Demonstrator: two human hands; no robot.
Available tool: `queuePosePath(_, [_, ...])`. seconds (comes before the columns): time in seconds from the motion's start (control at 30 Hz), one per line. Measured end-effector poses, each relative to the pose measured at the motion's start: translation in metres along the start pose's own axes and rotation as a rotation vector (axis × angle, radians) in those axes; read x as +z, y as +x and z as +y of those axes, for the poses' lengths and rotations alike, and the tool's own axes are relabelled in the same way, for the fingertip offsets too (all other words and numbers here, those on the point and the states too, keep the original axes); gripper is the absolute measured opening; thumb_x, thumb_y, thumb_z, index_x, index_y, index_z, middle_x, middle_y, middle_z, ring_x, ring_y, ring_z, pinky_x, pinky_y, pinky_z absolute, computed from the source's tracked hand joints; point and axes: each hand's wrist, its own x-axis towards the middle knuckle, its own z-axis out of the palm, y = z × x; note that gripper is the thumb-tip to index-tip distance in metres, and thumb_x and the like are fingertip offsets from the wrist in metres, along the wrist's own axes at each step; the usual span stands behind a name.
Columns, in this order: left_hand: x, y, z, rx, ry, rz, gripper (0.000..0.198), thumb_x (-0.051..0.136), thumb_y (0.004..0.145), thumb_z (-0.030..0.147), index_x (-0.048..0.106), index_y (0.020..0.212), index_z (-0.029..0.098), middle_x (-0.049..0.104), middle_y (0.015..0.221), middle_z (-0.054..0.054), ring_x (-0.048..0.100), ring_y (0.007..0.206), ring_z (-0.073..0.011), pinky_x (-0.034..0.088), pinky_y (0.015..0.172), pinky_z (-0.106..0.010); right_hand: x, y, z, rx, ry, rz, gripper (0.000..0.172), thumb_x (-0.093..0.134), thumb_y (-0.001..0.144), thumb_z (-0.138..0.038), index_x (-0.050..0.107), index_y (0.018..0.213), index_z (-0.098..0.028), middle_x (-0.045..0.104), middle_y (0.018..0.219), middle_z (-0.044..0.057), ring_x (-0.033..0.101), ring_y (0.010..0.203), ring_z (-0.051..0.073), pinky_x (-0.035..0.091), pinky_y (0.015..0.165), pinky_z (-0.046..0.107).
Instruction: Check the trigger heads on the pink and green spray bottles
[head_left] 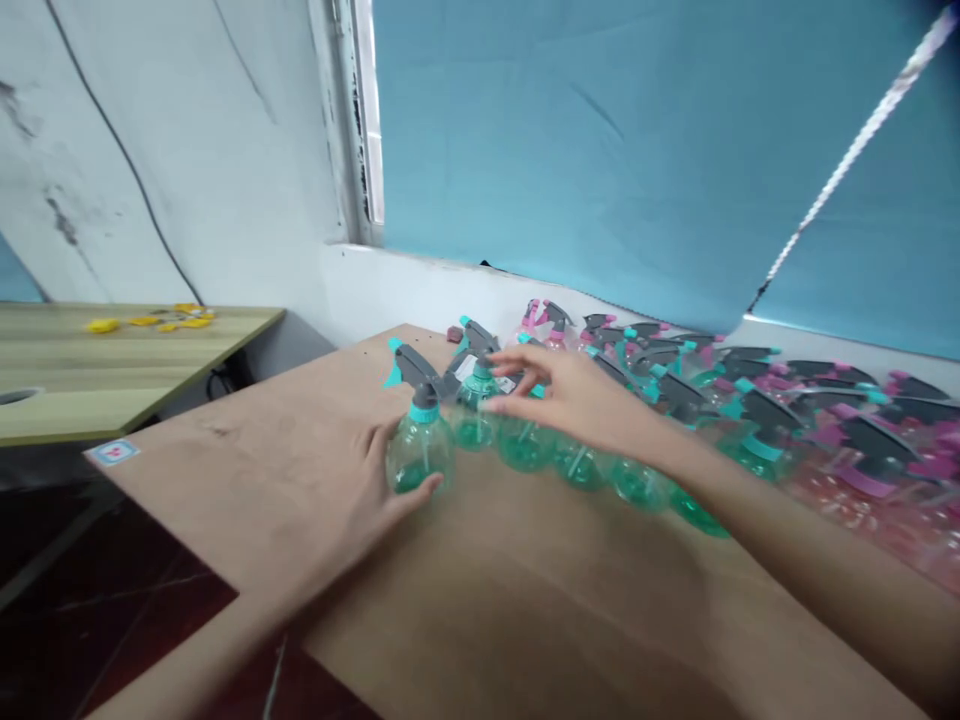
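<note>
My left hand is wrapped round the body of a clear green spray bottle, its thumb across the lower front. This bottle stands upright on the brown board tabletop, its grey and turquoise trigger head pointing left. Just right of it is another green spray bottle, with a white label or paper near its neck. My right hand hovers at that bottle's neck, fingers curved and thumb apart from them. Whether the fingertips touch it I cannot tell. Below my right hand, more green spray bottles stand in a row.
Many pink spray bottles with grey trigger heads crowd the right side, among turquoise ones. A blue curtain hangs behind. At left, a separate wooden desk bears yellow pieces. A small sticker marks the brown tabletop's left corner.
</note>
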Motion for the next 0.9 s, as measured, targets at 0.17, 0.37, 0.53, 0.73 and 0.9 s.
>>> queuePosePath(0.17, [0.004,0.042,-0.037,-0.089,0.004,0.020,0.064,0.063,0.075,0.050,0.040,0.126,0.019,0.048,0.118,-0.010,0.049,0.113,-0.0320,0.041,0.092,-0.046,-0.002,0.052,0.007,0.008,-0.230,0.201,0.053,0.056,0.080,-0.041,0.053,0.123,-0.010,0.066,0.111,0.015,0.063,0.092,0.026,0.046,0.075,0.036])
queuePosePath(0.37, [0.020,0.072,-0.055,-0.085,0.019,0.020,0.073,0.065,0.072,0.052,0.038,0.131,0.018,0.051,0.117,-0.011,0.047,0.116,-0.0332,0.039,0.095,-0.047,0.016,0.086,0.019,0.183,-0.493,0.135,0.056,0.048,0.084,-0.046,0.051,0.124,-0.006,0.066,0.101,0.021,0.063,0.088,0.030,0.041,0.062,0.035])
queuePosePath(0.53, [0.028,0.075,-0.060,-0.045,0.031,0.030,0.074,0.059,0.078,0.057,0.036,0.133,0.013,0.051,0.120,-0.009,0.046,0.116,-0.0343,0.037,0.097,-0.045,0.031,0.089,0.022,0.195,-0.582,0.086,0.042,0.049,0.086,-0.039,0.058,0.110,-0.006,0.066,0.093,0.021,0.062,0.083,0.029,0.036,0.058,0.032])
queuePosePath(0.73, [0.028,0.073,-0.056,-0.030,0.039,0.017,0.071,0.061,0.079,0.057,0.034,0.134,0.020,0.049,0.124,-0.011,0.045,0.119,-0.0327,0.037,0.098,-0.047,0.034,0.087,0.020,0.179,-0.616,0.047,0.035,0.047,0.088,-0.035,0.060,0.104,-0.007,0.066,0.083,0.017,0.062,0.078,0.027,0.033,0.055,0.031])
queuePosePath(0.9, [0.025,0.069,-0.047,-0.053,0.028,0.000,0.079,0.056,0.081,0.060,0.024,0.140,0.019,0.044,0.129,-0.012,0.040,0.123,-0.0358,0.035,0.099,-0.050,0.033,0.081,0.015,0.165,-0.628,0.041,0.036,0.046,0.090,-0.038,0.060,0.105,-0.008,0.067,0.083,0.016,0.062,0.078,0.027,0.032,0.054,0.031])
